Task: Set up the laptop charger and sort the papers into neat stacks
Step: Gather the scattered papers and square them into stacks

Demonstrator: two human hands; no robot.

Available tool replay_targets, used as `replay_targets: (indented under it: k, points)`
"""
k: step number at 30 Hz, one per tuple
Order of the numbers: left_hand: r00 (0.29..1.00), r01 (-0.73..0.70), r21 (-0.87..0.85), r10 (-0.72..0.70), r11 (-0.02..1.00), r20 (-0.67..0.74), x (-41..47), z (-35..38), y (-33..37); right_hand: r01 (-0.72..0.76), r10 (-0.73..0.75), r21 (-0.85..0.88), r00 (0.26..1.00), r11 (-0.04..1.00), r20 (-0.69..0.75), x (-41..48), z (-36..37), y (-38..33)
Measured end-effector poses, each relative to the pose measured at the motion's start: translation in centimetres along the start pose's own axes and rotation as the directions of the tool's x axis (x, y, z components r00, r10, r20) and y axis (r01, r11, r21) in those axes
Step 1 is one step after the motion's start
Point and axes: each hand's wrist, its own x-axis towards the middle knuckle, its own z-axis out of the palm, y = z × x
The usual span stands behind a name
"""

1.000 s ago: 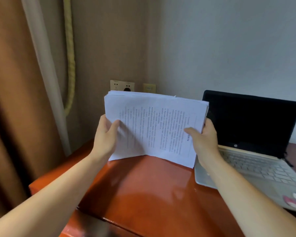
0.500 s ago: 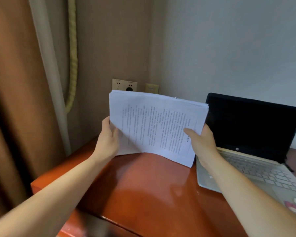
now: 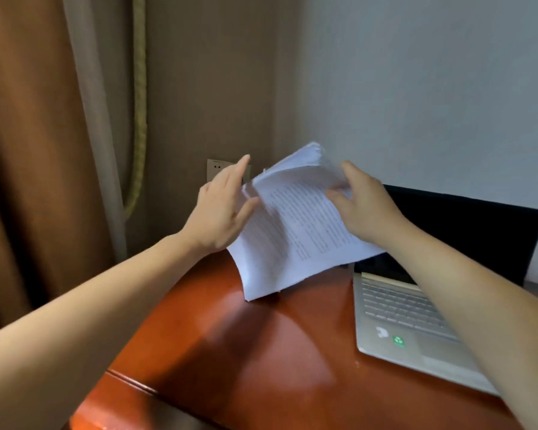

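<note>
Reddish desk (image 3: pixel 261 367) props the tilted papers (image 3: pixel 292 234) at centre frame on one corner, likely for squaring; right hand (image 3: pixel 365 209) pinches their top; left hand (image 3: pixel 219 209), fingers straight, steadies their side.

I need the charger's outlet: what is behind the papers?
Behind the papers, part of a wall socket plate shows past the left hand. The papers cover the wall beside it and the laptop screen left edge.
</note>
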Motion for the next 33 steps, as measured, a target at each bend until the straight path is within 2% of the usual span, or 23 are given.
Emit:
replay_targets:
  k: [1, 3, 7, 10, 12, 14, 17, 19, 20, 22, 26, 30, 33]
  points:
    - [0.999, -0.019, -0.055, 0.020, 0.998, 0.026, 0.5, 0.0, 0.5, 0.023, -0.023, -0.019, 1.000, 1.000, 0.018, 0.4, -0.5, -0.6]
    - [0.999, 0.035, -0.163, -0.032, 0.986, 0.023, 0.9, 0.1, 1.4, 0.056, -0.053, -0.049, 0.997, 0.997, 0.059, 0.8, -1.2, -1.3]
    - [0.993, 0.121, -0.221, -0.119, 0.968, 0.023, 0.5, 0.7, 2.2, 0.042, -0.030, -0.095, 0.992, 0.995, 0.122, 0.4, -1.7, -0.6]
    - [0.975, 0.201, -0.304, -0.220, 0.931, -0.029, -0.2, 1.5, 1.7, -0.059, 0.060, -0.055, 0.998, 0.997, 0.022, -0.4, -1.9, 1.4]
    - [0.941, 0.276, -0.374, -0.328, 0.885, -0.080, -0.2, 1.6, 1.2, -0.185, 0.190, 0.072, 0.979, 0.980, -0.076, -0.9, -1.9, 2.8]
    - [0.892, 0.351, -0.498, -0.446, 0.793, -0.080, -0.3, 1.8, 1.2, -0.299, 0.339, 0.294, 0.936, 0.908, -0.096, -1.1, -1.0, 3.8]
    - [0.839, 0.392, -0.718, -0.543, 0.575, 0.023, -0.3, 2.3, 1.8, -0.407, 0.437, 0.596, 0.893, 0.692, 0.102, -1.4, 1.4, 4.2]
    - [0.830, 0.392, -0.778, -0.554, 0.491, 0.068, -0.4, 2.6, 2.0, -0.416, 0.449, 0.677, 0.882, 0.607, 0.139, -1.7, 3.0, 4.1]
    - [0.833, 0.392, -0.776, -0.548, 0.494, 0.072, -0.5, 2.7, 2.0, -0.408, 0.476, 0.686, 0.873, 0.603, 0.102, -1.9, 3.7, 4.0]
    - [0.848, 0.409, -0.710, -0.527, 0.573, 0.063, -1.4, 3.5, 1.5, -0.414, 0.525, 0.650, 0.851, 0.637, 0.027, -3.0, 5.4, 4.2]
    - [0.884, 0.461, -0.404, -0.449, 0.790, 0.132, -4.5, 5.3, 0.0, -0.460, 0.519, 0.523, 0.854, 0.717, 0.039, -5.7, 7.9, 4.3]
    - [0.890, 0.446, -0.368, -0.449, 0.816, 0.081, -4.8, 5.3, -0.2, -0.422, 0.486, 0.454, 0.874, 0.784, -0.026, -5.6, 7.8, 3.4]
    - [0.897, 0.426, -0.390, -0.439, 0.817, 0.060, -4.8, 5.3, -0.2, -0.404, 0.489, 0.508, 0.871, 0.761, -0.040, -5.3, 8.0, 3.1]
